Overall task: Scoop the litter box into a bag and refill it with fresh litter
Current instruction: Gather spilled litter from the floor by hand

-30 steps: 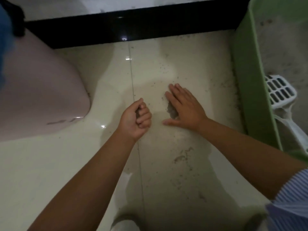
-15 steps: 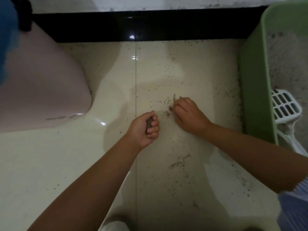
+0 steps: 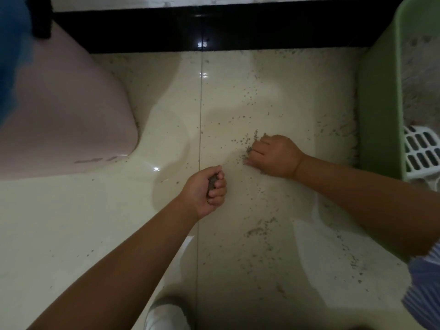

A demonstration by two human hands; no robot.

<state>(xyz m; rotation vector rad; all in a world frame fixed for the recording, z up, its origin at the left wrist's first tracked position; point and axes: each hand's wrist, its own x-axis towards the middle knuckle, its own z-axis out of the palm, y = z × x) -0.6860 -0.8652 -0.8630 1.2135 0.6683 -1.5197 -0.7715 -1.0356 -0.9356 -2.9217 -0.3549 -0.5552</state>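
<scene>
I see open tiled floor (image 3: 273, 96) between the pink bin (image 3: 66, 110) and the green litter box (image 3: 378, 110), scoop (image 3: 420, 148) inside. My left hand (image 3: 206, 189) has its fingers curled around gathered litter; right hand (image 3: 273, 156) fingers pinch scattered litter (image 3: 242, 141).

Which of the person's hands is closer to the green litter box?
The right hand. It rests on the floor among spilled litter, a short way left of the green litter box. The left hand, gripping litter, is farther left.
</scene>
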